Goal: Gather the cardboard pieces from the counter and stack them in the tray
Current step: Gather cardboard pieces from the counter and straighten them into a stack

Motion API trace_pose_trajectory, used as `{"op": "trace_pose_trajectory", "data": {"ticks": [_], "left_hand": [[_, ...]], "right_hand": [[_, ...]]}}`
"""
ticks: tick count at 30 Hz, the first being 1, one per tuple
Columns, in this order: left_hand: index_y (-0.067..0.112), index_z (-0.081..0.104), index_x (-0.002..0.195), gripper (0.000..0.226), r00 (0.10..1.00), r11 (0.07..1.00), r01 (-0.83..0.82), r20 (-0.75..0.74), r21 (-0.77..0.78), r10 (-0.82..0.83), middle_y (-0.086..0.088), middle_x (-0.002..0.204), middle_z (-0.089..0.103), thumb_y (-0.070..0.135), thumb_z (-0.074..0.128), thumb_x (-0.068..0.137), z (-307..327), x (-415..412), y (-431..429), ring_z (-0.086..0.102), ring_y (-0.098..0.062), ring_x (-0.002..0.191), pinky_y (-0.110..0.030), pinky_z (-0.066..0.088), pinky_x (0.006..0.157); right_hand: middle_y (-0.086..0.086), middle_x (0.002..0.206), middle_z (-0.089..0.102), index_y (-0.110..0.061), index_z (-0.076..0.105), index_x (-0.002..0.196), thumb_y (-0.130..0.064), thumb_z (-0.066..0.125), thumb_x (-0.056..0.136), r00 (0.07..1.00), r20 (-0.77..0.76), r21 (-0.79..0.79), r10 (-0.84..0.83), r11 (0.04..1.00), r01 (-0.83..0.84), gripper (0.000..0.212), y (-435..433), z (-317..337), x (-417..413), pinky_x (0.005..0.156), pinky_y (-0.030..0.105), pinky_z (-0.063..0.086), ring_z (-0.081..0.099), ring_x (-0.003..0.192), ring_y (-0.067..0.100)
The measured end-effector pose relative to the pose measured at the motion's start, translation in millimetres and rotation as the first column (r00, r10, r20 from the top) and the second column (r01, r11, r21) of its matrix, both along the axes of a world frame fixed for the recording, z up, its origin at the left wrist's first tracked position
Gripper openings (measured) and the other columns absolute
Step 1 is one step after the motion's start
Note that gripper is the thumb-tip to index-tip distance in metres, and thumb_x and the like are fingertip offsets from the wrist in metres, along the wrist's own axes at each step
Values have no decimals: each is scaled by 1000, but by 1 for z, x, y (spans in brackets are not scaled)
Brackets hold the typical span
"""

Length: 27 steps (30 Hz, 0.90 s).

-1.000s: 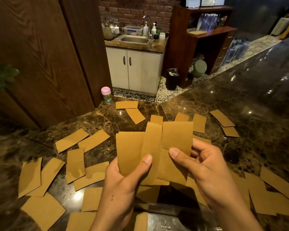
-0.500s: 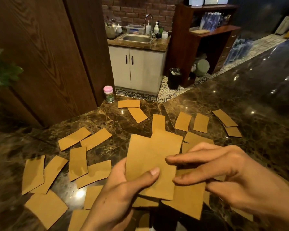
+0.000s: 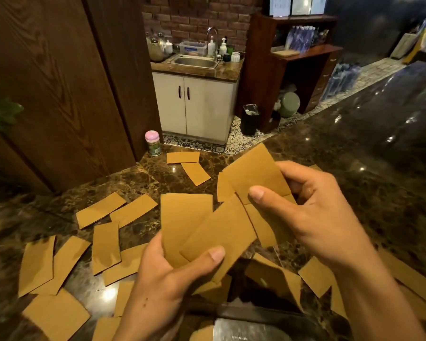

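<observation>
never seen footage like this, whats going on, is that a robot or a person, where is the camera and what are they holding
There is no machine here: these are a person's two bare hands. The view comes from one camera worn on the head, looking forward and down. The left hand grips a loose fan of cardboard pieces, thumb on top. The right hand pinches a tilted cardboard piece between thumb and fingers. More loose pieces lie scattered on the dark marble counter, and a pink-lidded jar stands at its far edge. The shiny surface at the bottom edge is probably the tray. A sink is in the background.
</observation>
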<state>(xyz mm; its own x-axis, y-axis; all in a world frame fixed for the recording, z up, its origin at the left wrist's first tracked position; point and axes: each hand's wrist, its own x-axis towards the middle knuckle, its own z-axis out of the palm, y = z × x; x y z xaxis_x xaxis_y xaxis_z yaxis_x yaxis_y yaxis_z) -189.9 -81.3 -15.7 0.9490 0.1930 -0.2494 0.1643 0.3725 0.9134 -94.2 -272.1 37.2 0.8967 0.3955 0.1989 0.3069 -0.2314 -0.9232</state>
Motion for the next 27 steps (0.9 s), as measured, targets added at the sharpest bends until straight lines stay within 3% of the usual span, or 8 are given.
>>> {"op": "trace_pose_trajectory", "data": {"ticks": [2,6,9,12,16,20,23,27], "left_hand": [[14,62,107,55,994,992,-110,2,-63,110,-13,90,78,3,88,60,5,4,-1,76,-34,83,-44,63,70],[15,63,103,45,988,986,-157,-2,-63,157,-12,88,77,21,79,62,11,10,-2,75,-32,82,-43,62,69],[15,66,105,39,993,991,-113,10,-73,114,-9,87,78,29,74,69,15,11,-1,76,-24,76,-34,60,61],[13,70,108,27,997,973,-57,40,-225,68,-10,93,79,26,60,86,20,10,-1,76,-23,79,-32,61,59],[11,68,108,19,992,979,-100,64,-176,113,-11,92,79,15,57,92,22,12,-2,76,-21,76,-27,59,54],[16,66,104,24,984,975,-158,60,-159,169,-5,88,79,10,68,81,19,15,-2,76,-19,76,-29,60,57],[17,67,106,32,980,976,-172,81,-136,184,-8,94,79,9,73,76,17,15,-2,76,-24,85,-34,62,65],[21,69,102,34,982,986,-164,91,14,163,-4,95,79,19,79,69,14,14,-6,76,-23,87,-39,61,72]], "right_hand": [[-4,92,75,-23,74,103,-26,70,92,996,-25,-113,88,990,-91,13,0,-1,-2,69,25,58,71,82,11],[-6,74,64,-21,71,86,-25,69,94,944,-156,-169,292,934,-316,9,0,-5,-5,65,24,51,62,69,6],[-7,72,67,-17,73,87,-21,70,92,961,-126,-53,246,966,-254,7,2,-7,-7,63,20,50,62,67,4],[-1,82,75,-11,76,100,-16,68,90,987,-136,150,81,987,-60,14,7,-13,-12,64,21,56,71,74,8],[2,96,80,-14,73,111,-19,68,84,960,-278,321,36,945,58,29,16,-25,-27,70,25,61,77,87,15],[12,112,78,-13,68,120,-16,66,85,869,-485,496,95,848,184,36,23,-28,-39,76,33,64,77,101,27],[19,118,75,-9,69,124,-15,68,92,806,-546,576,229,801,163,33,24,-30,-41,78,38,65,75,105,34],[16,111,78,-16,78,110,-17,72,89,813,-522,522,260,851,63,22,27,-26,-39,75,35,64,77,98,29]]}}
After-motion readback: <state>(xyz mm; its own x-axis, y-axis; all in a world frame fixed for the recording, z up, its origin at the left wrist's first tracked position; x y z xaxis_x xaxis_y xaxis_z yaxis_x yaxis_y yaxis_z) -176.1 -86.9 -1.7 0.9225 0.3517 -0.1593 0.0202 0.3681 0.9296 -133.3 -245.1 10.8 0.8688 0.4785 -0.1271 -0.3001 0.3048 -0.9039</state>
